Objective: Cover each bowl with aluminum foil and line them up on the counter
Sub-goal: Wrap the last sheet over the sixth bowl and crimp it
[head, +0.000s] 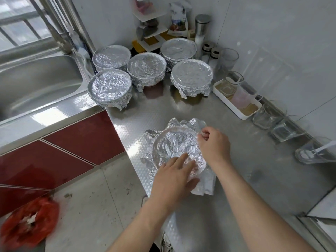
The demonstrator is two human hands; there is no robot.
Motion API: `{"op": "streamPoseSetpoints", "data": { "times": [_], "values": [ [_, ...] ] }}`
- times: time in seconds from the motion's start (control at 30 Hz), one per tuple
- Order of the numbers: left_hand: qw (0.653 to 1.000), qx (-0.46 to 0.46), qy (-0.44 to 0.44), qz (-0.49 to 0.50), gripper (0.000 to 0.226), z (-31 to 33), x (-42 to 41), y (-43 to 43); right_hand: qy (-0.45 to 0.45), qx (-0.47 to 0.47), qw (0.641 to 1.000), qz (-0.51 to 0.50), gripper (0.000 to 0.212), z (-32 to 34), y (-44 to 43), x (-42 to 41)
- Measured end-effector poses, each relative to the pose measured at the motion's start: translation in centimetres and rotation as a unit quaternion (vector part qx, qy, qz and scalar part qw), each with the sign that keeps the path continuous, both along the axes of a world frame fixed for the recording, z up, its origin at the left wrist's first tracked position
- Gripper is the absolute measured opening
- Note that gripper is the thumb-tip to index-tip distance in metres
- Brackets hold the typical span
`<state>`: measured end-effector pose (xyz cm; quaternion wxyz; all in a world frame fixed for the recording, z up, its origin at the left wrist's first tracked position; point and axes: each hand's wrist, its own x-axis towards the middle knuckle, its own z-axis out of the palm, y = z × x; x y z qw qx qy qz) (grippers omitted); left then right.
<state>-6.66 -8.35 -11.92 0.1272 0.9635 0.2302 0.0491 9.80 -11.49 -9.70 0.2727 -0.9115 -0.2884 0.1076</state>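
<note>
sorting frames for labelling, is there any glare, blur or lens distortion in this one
Head view: bright glare on the steel counter beside the sink; wide-angle lens bends the window bars; the red bag at lower left is blurred; the foil pressed by the left hand and pinched by the right hand is sharp.

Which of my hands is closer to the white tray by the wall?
Right. Your right hand pinches the foil at its far right edge, the side facing the white tray; your left hand presses the foil's near side, farther from it.
</note>
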Motion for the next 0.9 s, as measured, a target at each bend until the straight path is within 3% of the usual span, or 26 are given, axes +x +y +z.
{"op": "streamPoseSetpoints", "data": {
  "times": [0.13,0.3,0.47,0.67,0.9],
  "values": [
    [0.995,-0.034,-0.053,0.082,0.051,0.3,-0.5,2.0,-0.017,-0.002,1.0,-0.022,0.019,-0.5,-0.9,-0.3],
    [0.995,-0.057,0.064,0.055,0.054,-0.1,-0.2,4.4,-0.007,-0.01,0.999,-0.037,0.017,-1.2,-0.9,-0.8],
    [0.992,-0.077,0.083,0.062,0.053,0.2,-0.7,3.2,-0.028,-0.032,0.999,-0.004,0.015,-0.7,-0.2,-0.2],
    [0.99,0.001,-0.053,0.128,0.033,1.6,0.0,4.5,-0.038,-0.04,0.997,0.049,0.014,-0.1,1.0,0.2],
    [0.983,-0.08,-0.087,0.142,0.024,2.1,4.2,8.1,-0.049,-0.048,0.995,0.069,0.012,-0.1,1.1,0.0]
  ]
}}
